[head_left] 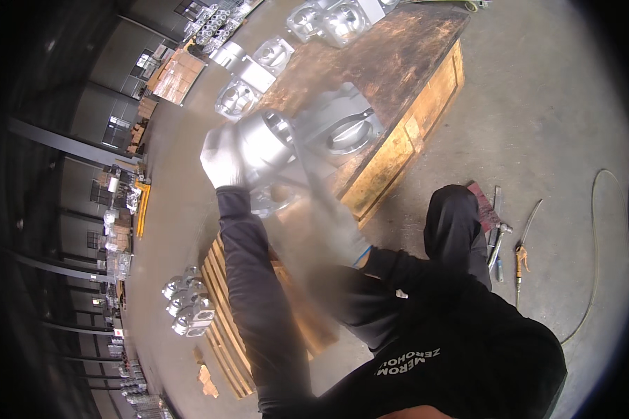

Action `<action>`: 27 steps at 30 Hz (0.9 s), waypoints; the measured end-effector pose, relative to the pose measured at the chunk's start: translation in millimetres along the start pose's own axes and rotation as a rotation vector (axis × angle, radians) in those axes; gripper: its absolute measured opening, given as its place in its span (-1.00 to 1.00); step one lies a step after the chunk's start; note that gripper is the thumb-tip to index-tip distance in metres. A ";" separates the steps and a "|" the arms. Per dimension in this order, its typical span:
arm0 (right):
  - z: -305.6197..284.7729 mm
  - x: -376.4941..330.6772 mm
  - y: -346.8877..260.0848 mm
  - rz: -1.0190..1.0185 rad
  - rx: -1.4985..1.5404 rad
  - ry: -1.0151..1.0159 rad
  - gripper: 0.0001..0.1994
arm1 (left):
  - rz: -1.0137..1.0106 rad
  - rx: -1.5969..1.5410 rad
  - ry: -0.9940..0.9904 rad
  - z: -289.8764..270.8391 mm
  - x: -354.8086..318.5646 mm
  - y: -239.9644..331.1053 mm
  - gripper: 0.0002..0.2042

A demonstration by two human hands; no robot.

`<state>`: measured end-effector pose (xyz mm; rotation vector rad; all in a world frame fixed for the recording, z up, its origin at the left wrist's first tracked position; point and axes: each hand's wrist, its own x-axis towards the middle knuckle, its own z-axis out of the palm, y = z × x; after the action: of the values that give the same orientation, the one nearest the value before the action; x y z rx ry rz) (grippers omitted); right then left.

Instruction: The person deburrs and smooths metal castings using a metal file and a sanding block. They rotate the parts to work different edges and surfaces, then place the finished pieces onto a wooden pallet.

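Note:
In my left hand (222, 159), which wears a white glove, is a silver metal casting (264, 143) with a round, hollow body. The fingers close around its left side, and it is tilted at the near left edge of a wooden workbench (398, 45). My right hand (337, 227), also gloved, is below and to the right of that casting. Motion smears its fingers. A pale, narrow streak runs up from it toward the casting, too blurred to name. Just right of the held piece, a second casting (353, 124) with a round opening lies on the bench.
More castings (248, 78) stand along the bench's far left edge. Wooden pallet slats (227, 335) lie at the lower left, beside castings (189, 302). An air blow gun (522, 258), a hammer (497, 241) and a hose (595, 251) lie on the floor right of my knee (454, 216).

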<state>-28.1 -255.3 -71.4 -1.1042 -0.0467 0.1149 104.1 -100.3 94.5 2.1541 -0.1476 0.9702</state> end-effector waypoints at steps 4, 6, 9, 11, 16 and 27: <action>23.4 29.2 -32.3 -0.290 -0.248 0.044 -0.39 | -0.172 -0.057 0.041 7.5 19.8 -15.2 -0.73; 26.7 44.0 -41.4 -0.220 -0.142 -0.047 -0.41 | -0.233 -0.081 0.003 9.4 28.3 -19.8 -0.72; 41.9 52.0 -43.2 0.013 0.521 -0.015 -0.46 | -0.204 -0.077 -0.015 9.2 32.9 -23.3 -0.73; 51.2 55.1 -41.9 0.058 0.731 0.020 -0.51 | -0.237 -0.085 -0.008 8.7 32.8 -23.6 -0.76; 41.4 69.0 -43.8 0.423 1.065 -0.176 -0.52 | -0.220 -0.110 -0.025 7.6 27.0 -20.2 -0.77; 7.6 79.9 -67.0 -0.098 0.464 -0.072 -0.82 | -0.196 -0.079 -0.036 9.1 25.9 -6.4 -0.79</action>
<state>55.3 -269.0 -9.7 -0.6332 -0.1321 0.0721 130.2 -97.1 104.6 2.0706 0.0085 0.8000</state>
